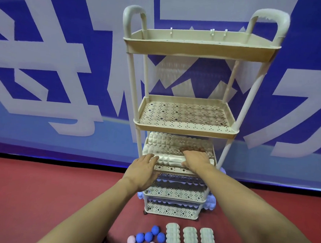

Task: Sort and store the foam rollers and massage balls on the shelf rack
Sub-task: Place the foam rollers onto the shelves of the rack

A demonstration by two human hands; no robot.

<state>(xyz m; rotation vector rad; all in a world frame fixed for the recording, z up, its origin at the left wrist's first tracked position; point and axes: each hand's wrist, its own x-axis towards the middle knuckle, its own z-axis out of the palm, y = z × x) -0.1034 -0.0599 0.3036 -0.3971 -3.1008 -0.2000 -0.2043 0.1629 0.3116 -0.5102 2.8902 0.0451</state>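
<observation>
1. We're reaching both arms into the third tier of the beige shelf rack (185,129), under the perforated second tray.
2. White foam rollers (165,146) are lying lengthwise across that tier, stacked front to back; the front white roller (169,160) is sitting at the tray's front edge.
3. Our left hand (143,170) is sitting at that roller's left end, fingers mostly straight and slightly spread, fingertips touching the end. It isn't wrapping anything.
4. Our right hand (196,159) is lying palm-down on top of the same roller's right half, fingers flat and reaching back toward the roller behind. It's pressing rather than gripping; the thumb side is curling at the front edge, and we can't tell if it's hooking under.
5. So the roller is sitting between the two hands: left at its end, right on top.
6. Lower tiers are holding pale blue rollers (212,201), ends sticking out past the rack sides.
7. On the red floor (38,198) in front of the rack: three pale green rollers (191,240) lying side by side, well apart from both hands.
8. Just left of those: a cluster of blue spiky balls (149,236) and pink spiky balls (131,240), touching or nearly touching each other.
9. Blue-and-white banner (65,68) is hanging behind the rack.
</observation>
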